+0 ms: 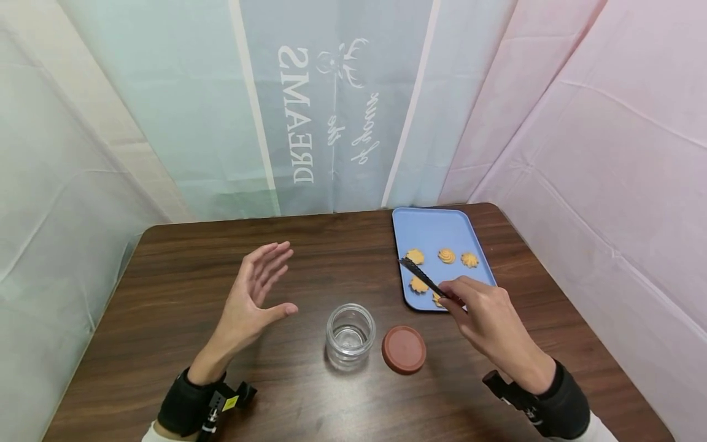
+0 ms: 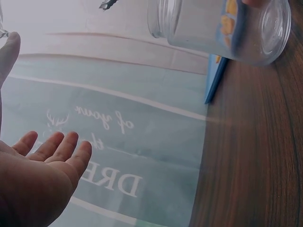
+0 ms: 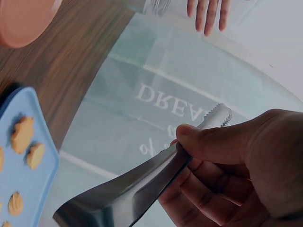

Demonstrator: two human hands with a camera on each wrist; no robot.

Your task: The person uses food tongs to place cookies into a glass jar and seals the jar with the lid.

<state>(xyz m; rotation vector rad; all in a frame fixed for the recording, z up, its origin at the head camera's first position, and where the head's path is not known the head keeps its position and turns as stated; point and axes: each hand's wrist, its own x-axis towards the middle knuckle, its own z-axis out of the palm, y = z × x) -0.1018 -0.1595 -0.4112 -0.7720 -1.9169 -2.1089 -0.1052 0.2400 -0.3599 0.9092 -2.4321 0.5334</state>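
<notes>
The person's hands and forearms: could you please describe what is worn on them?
Both hands, left hand and right hand, are bare. Each wrist carries a black band with a small black device; the left one bears a yellow tag. White sleeves show behind the bands.

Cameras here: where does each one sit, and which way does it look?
Head: worn on the head, looking down at the table, jar, tray; both hands show.
Left wrist: on the left arm, looking past the open left hand to the jar.
Right wrist: on the right arm, showing the right hand holding tongs.
Both wrist views share the tray's cookies.
</notes>
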